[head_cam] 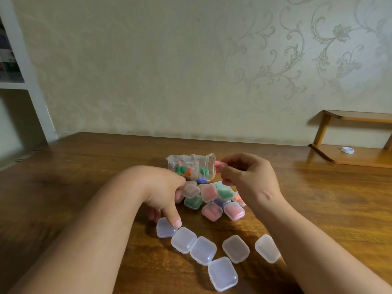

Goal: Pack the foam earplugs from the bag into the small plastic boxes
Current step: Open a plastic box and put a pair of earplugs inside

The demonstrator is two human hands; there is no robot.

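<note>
Our right hand (248, 179) pinches a pink earplug (218, 163) between thumb and fingertips, just at the open mouth of the bag (191, 166). The clear bag lies on its side on the table (84, 177) with green, orange and blue plugs inside. Our left hand (165, 192) hangs with fingers curled, one fingertip touching the leftmost empty box (165, 228); we cannot tell whether its curled fingers hold anything. Between the hands, just in front of the bag, sits a cluster of filled boxes (212, 200), closed, showing pink, green, purple and orange. Six empty boxes lie nearer us. A white cap (347, 150) rests on the shelf (360, 160) at right.
</note>
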